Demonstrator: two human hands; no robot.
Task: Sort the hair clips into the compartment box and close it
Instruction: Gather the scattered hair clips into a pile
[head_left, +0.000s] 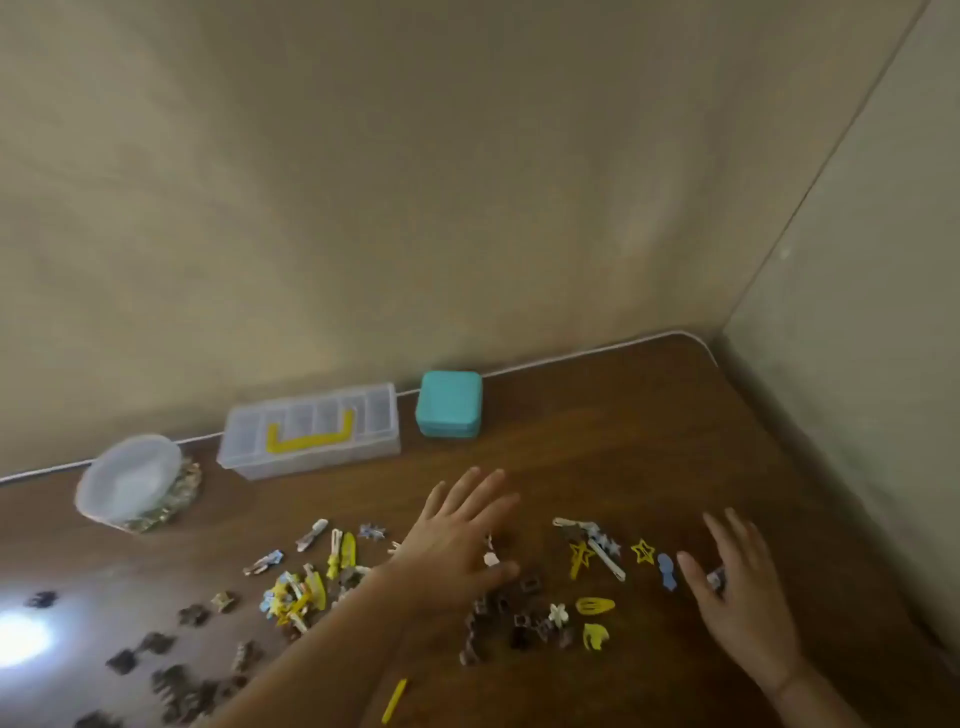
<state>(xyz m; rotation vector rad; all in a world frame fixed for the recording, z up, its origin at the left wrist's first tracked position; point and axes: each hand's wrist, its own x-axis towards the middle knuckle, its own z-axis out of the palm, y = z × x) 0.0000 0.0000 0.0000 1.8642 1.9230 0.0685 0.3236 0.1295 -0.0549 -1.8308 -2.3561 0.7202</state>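
Observation:
Many small hair clips lie scattered over the brown table (597, 457): a yellow and white pile (298, 592), brown claw clips (511, 618), yellow star clips (643, 551) and dark clips at the left (171, 680). The clear compartment box (311, 436) with a yellow handle stands closed at the back by the wall. My left hand (457, 535) hovers flat over the middle clips, fingers spread. My right hand (737, 587) is spread at the right, palm toward the clips, with a small clip just beside its fingers.
A teal square box (449, 404) stands right of the compartment box. A clear round container (130, 480) lies tipped at the back left over some brownish clips. Walls close the table's back and right sides. A bright light glare (21, 636) shows at the left.

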